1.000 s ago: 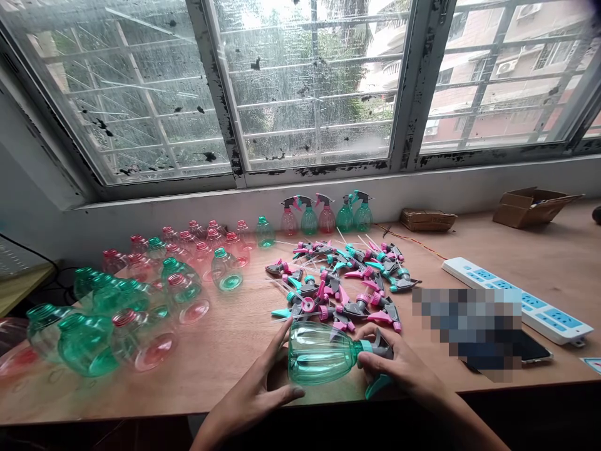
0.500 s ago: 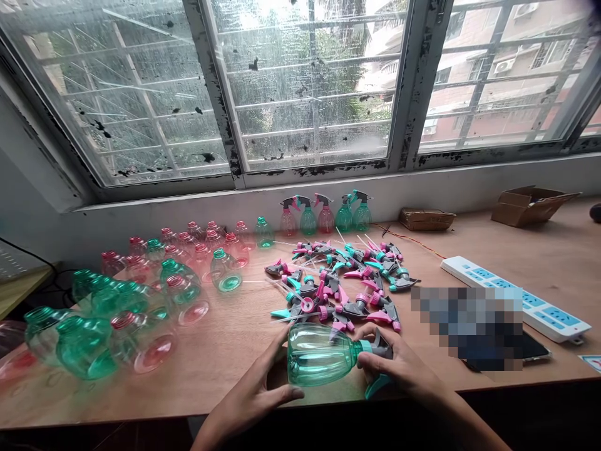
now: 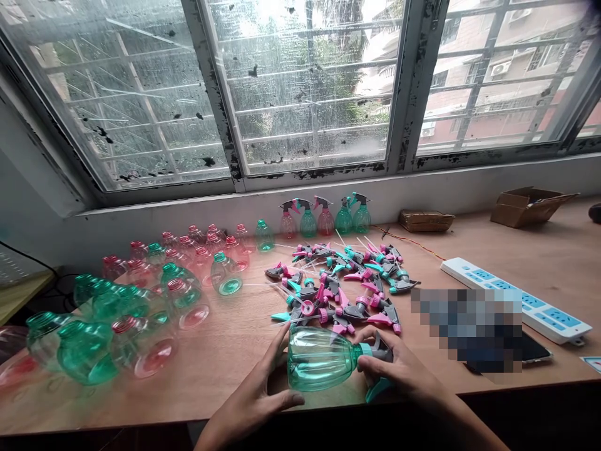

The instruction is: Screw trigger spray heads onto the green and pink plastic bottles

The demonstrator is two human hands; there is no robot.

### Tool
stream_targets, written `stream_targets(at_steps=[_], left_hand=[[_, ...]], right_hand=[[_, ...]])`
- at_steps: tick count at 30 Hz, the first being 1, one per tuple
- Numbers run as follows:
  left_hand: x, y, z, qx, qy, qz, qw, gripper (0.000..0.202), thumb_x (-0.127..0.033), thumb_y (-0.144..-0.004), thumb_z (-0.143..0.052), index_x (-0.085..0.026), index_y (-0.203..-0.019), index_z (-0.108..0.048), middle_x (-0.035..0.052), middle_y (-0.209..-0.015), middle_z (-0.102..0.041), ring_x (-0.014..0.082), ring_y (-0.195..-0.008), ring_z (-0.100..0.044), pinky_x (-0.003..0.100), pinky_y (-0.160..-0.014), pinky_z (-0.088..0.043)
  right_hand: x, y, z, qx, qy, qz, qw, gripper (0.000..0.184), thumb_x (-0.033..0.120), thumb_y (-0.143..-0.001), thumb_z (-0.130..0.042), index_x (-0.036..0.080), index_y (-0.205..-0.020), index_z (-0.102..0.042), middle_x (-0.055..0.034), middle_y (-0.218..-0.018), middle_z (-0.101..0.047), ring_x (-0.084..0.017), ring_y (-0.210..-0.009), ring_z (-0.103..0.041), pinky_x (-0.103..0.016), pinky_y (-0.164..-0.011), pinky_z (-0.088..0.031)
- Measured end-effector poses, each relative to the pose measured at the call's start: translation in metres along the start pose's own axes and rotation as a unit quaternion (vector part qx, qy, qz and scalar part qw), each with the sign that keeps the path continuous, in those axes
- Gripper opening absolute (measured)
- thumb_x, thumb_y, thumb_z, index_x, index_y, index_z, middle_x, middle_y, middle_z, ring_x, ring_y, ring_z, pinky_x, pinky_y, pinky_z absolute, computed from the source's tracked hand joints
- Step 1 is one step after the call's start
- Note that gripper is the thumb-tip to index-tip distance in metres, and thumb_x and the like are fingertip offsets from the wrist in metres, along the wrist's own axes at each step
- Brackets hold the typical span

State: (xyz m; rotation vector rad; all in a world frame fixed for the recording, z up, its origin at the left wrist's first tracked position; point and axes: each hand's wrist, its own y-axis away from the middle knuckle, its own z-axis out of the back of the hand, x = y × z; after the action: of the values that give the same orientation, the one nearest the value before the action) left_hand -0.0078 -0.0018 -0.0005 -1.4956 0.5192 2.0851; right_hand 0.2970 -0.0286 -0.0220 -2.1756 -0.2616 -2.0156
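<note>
A clear green spray bottle [image 3: 322, 360] lies sideways between my hands above the front edge of the table. Its base faces left, and a grey and teal trigger sprayer [image 3: 381, 354] is fitted at its neck. My left hand [image 3: 256, 382] cradles the base end, thumb low in front and fingers partly hidden behind the bottle. Around the teal collar and the sprayer head, my right hand [image 3: 399, 363] is closed, thumb against the collar. Just beyond the bottle lies a pile of pink, teal and grey trigger sprayers [image 3: 331, 291] with thin tubes.
Several open green and pink bottles [image 3: 89, 354] stand on the left of the table. Bottles with sprayers [image 3: 325, 219] line the wall below the window. To the right are a white power strip [image 3: 516, 300], a dark device [image 3: 530, 347] partly blurred out, and cardboard boxes [image 3: 425, 220].
The view has shifted very slightly. Both hands keep the same hold on the spray bottle, with almost no visible movement.
</note>
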Motion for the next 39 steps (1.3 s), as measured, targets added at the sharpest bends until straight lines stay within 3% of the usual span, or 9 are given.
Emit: stream_targets(at_steps=[6,15,23,30,39], left_hand=[[-0.006,0.000,0.001,-0.006,-0.011,0.019,1.000,0.090,-0.017,-0.083,-0.072,-0.033,-0.158,-0.025,0.0017,-0.167,-0.028,0.0323,-0.154,-0.020,0.045,-0.127,-0.020],[0.003,-0.001,0.000,0.002,0.003,-0.014,1.000,0.096,-0.010,-0.085,-0.071,-0.040,-0.158,-0.017,-0.0018,-0.169,-0.023,0.0301,-0.154,-0.024,0.045,-0.125,-0.029],[0.007,-0.002,0.002,0.008,-0.016,-0.028,0.999,0.100,-0.010,-0.085,-0.072,-0.037,-0.160,-0.012,0.0030,-0.170,-0.018,0.0311,-0.151,-0.030,0.048,-0.125,-0.029],[0.006,-0.002,0.001,0.004,-0.002,-0.026,1.000,0.095,-0.009,-0.086,-0.068,-0.039,-0.159,-0.015,0.0022,-0.169,-0.023,0.0319,-0.154,-0.023,0.050,-0.125,-0.028],[0.005,-0.001,0.001,0.009,0.007,-0.023,1.000,0.098,-0.014,-0.085,-0.071,-0.038,-0.160,-0.012,0.0020,-0.169,-0.021,0.0331,-0.152,-0.029,0.050,-0.124,-0.029]], right_hand=[[0.002,0.001,-0.001,-0.009,0.013,0.005,1.000,0.035,0.043,-0.082,-0.080,0.020,-0.101,-0.062,0.0013,-0.075,-0.069,-0.015,-0.064,-0.057,-0.027,-0.063,-0.043],[0.000,-0.001,0.000,0.000,-0.010,-0.001,1.000,0.036,0.043,-0.081,-0.081,0.020,-0.102,-0.063,0.0035,-0.069,-0.066,-0.015,-0.061,-0.055,-0.025,-0.060,-0.039],[-0.004,-0.001,0.001,0.005,-0.021,0.003,1.000,0.034,0.041,-0.083,-0.080,0.019,-0.103,-0.062,0.0035,-0.070,-0.066,-0.014,-0.063,-0.054,-0.025,-0.060,-0.039],[0.002,0.000,0.000,0.003,-0.004,-0.001,1.000,0.036,0.042,-0.083,-0.080,0.019,-0.103,-0.062,0.0037,-0.070,-0.064,-0.014,-0.063,-0.055,-0.026,-0.061,-0.040],[0.002,0.001,-0.001,-0.005,0.006,-0.001,1.000,0.038,0.046,-0.080,-0.080,0.020,-0.101,-0.062,0.0032,-0.069,-0.065,-0.016,-0.062,-0.056,-0.027,-0.060,-0.041]])
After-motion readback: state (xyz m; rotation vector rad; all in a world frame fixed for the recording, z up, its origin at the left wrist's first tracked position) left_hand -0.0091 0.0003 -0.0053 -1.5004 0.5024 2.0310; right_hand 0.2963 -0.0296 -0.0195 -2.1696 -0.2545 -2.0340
